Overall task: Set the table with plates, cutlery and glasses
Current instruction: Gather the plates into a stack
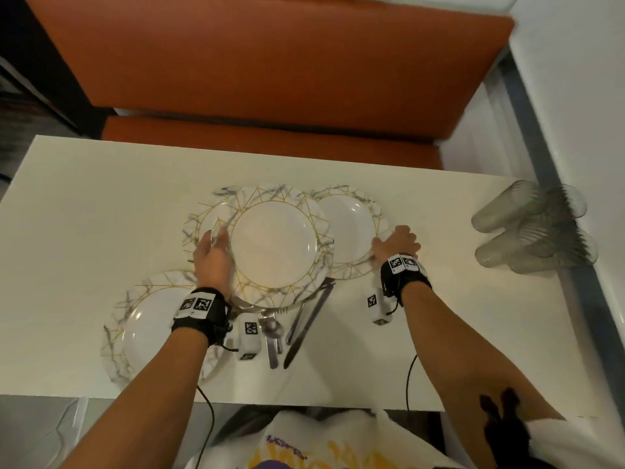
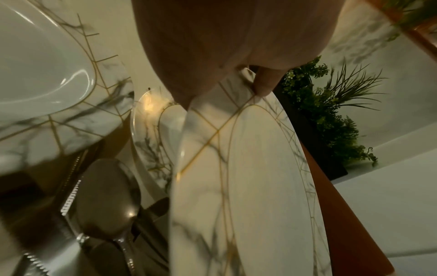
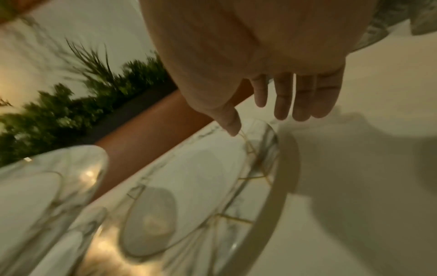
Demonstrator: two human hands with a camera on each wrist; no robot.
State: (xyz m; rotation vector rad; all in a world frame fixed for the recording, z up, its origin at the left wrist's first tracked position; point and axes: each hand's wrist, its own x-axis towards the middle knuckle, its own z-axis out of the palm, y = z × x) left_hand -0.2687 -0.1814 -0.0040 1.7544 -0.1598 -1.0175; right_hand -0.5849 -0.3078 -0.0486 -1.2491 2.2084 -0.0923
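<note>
Several white plates with grey marbling and gold lines lie on the white table (image 1: 84, 214). My left hand (image 1: 213, 252) grips the left rim of the middle plate (image 1: 274, 245), a finger curled over its edge (image 2: 262, 84), and the plate (image 2: 248, 177) stands tilted above another one. My right hand (image 1: 395, 242) hovers with straight fingers (image 3: 281, 97) at the right rim of the right plate (image 1: 348, 225), thumb close to the rim (image 3: 260, 168). Another plate (image 1: 145, 319) sits near left under my forearm. A spoon (image 2: 106, 196), knives and other cutlery (image 1: 291, 326) lie below the held plate.
Two stacks of clear plastic cups (image 1: 531, 228) lie on their sides at the table's right end. An orange bench (image 1: 270, 62) runs along the far side. Green plants (image 2: 331, 115) stand behind the bench. A white wall (image 1: 575, 79) borders the right.
</note>
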